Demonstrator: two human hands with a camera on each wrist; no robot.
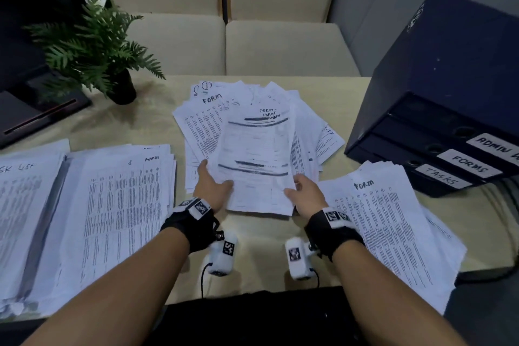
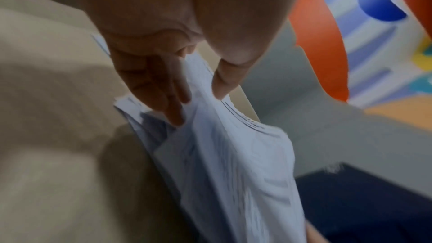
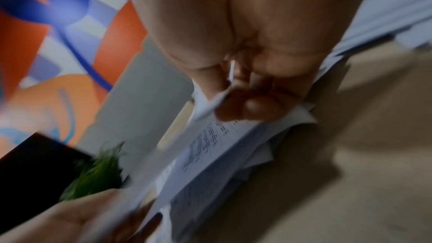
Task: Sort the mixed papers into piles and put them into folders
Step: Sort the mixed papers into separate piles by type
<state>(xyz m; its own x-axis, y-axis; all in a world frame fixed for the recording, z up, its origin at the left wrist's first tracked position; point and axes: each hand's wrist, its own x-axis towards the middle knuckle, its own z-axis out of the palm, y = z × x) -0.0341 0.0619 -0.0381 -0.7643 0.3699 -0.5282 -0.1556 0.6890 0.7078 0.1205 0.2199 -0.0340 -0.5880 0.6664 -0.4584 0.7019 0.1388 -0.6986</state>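
Both hands hold a small stack of printed sheets [image 1: 257, 160] marked "FORM", lifted above the mixed heap of papers [image 1: 207, 121] at the table's middle. My left hand [image 1: 213, 185] pinches the stack's lower left edge, thumb on top; the left wrist view shows the sheets [image 2: 233, 154] between thumb and fingers. My right hand [image 1: 302, 191] pinches the lower right edge, fingers curled under the sheets [image 3: 210, 139]. A sorted pile marked "FORM" [image 1: 387, 227] lies to the right. An open folder with "ADMIN" pages [image 1: 120, 205] lies to the left.
Dark binders [image 1: 438, 132] labelled ADMIN, FORMS and TASKS are stacked at the right. A potted fern [image 1: 95, 48] and a dark monitor base [image 1: 36, 112] stand at the back left. Beige chairs [image 1: 224, 45] stand behind the table. A cable [image 1: 494, 270] runs along the right edge.
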